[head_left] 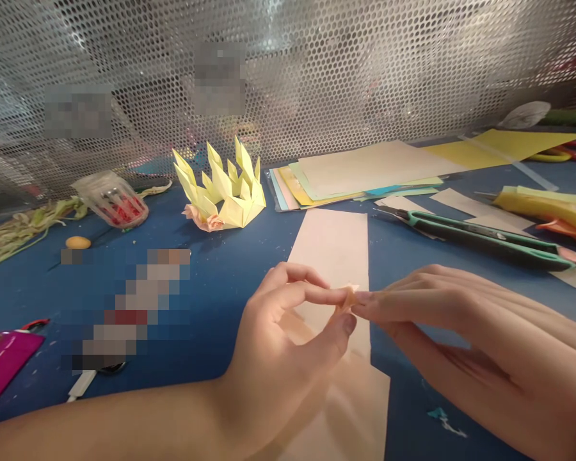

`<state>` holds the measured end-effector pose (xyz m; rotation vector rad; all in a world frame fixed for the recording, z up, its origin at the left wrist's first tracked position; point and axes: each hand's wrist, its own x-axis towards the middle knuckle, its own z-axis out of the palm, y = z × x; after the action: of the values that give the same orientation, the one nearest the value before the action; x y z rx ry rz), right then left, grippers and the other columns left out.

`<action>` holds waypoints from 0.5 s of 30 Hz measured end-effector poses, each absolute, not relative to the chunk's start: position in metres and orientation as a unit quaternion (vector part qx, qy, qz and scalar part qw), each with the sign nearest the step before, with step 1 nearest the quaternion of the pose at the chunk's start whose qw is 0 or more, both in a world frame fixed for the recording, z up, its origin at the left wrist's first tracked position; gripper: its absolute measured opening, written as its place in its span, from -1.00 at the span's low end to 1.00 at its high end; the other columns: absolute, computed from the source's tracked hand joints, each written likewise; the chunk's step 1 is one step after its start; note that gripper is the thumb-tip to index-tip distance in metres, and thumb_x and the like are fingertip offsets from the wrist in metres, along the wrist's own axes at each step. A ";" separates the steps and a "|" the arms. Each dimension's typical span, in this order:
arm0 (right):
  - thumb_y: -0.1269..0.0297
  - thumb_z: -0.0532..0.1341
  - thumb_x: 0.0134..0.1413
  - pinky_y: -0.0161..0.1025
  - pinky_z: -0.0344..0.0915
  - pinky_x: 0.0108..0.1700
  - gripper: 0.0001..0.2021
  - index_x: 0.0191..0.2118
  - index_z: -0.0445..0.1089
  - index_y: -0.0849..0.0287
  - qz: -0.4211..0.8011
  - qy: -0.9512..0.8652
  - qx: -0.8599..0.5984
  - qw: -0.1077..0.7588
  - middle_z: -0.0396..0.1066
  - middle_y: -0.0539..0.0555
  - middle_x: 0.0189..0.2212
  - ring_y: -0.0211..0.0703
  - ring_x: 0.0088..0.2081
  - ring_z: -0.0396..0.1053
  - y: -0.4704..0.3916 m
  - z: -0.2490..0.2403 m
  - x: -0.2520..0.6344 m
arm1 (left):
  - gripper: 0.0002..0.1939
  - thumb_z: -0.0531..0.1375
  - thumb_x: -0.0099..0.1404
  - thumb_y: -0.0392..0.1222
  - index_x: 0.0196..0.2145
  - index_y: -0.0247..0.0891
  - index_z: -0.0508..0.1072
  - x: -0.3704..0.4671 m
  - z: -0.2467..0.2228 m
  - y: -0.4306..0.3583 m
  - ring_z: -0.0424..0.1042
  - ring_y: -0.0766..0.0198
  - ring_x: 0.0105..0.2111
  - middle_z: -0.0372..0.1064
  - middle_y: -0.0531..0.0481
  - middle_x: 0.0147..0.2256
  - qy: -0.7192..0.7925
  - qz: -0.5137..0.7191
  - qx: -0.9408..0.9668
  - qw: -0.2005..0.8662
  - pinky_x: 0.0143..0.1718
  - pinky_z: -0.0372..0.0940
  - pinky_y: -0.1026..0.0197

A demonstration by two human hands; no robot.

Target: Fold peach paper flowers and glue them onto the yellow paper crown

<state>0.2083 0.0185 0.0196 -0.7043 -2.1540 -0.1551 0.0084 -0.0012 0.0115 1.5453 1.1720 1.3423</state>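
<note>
Between the thumb and fingertips of my left hand (288, 326) is a small folded piece of pale peach paper (349, 294). My right hand (451, 333) reaches in from the right, its fingertips pressed against the same piece. Most of the folded paper is hidden by the fingers. Beneath both hands lies a long pale peach paper strip (333, 240), with a wider pale sheet nearer to me. Behind my left hand stands a yellow folded-paper crown (240, 208) with upright points and a peach paper rose (206, 219) at its base.
Teal-handled scissors (489, 237) lie at right among paper scraps (480, 208). A stack of coloured paper (365, 169) sits at the back. A tipped clear jar (118, 198) holds red bits. Perforated metal mesh (288, 77) closes off the back; a magenta packet (9, 362) is at left.
</note>
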 end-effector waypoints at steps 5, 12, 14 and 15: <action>0.44 0.09 0.44 -0.47 0.48 -0.37 -0.80 -0.14 0.32 -0.08 -0.021 -0.850 -0.298 0.434 0.61 -0.17 -0.42 -0.38 -0.50 0.51 0.015 0.025 0.208 | -0.90 0.41 0.22 -0.35 -0.38 -0.17 0.68 0.010 0.015 -0.001 0.56 0.29 -0.25 0.50 0.04 -0.26 0.459 0.536 0.638 0.308 -0.09 0.44 0.21; 0.54 0.10 0.32 -0.44 0.54 -0.41 -0.74 -0.15 0.19 -0.09 0.040 -0.876 -0.281 0.390 0.63 -0.16 -0.39 -0.32 -0.40 0.63 0.020 0.026 0.208 | -0.81 0.38 0.17 -0.47 -0.46 -0.22 0.57 0.011 0.013 -0.004 0.59 0.32 -0.16 0.56 0.03 -0.27 0.435 0.552 0.661 0.263 -0.05 0.43 0.32; 0.53 0.10 0.32 -0.44 0.55 -0.42 -0.74 -0.18 0.17 -0.09 0.044 -0.865 -0.286 0.410 0.62 -0.17 -0.42 -0.32 -0.42 0.63 0.020 0.024 0.207 | -0.80 0.38 0.17 -0.47 -0.49 -0.21 0.54 0.011 0.013 -0.004 0.59 0.32 -0.15 0.55 0.04 -0.28 0.434 0.556 0.658 0.262 -0.04 0.43 0.31; 0.53 0.10 0.32 -0.44 0.55 -0.42 -0.74 -0.18 0.17 -0.09 0.046 -0.860 -0.287 0.419 0.62 -0.18 -0.43 -0.33 -0.43 0.62 0.019 0.023 0.207 | -0.80 0.38 0.17 -0.46 -0.48 -0.20 0.56 0.011 0.013 -0.004 0.59 0.32 -0.15 0.55 0.05 -0.29 0.436 0.557 0.657 0.261 -0.03 0.43 0.31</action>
<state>0.2070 0.0193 0.0231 -0.7197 -2.1568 0.1148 0.0111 -0.0038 0.0125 1.7792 1.1808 1.5080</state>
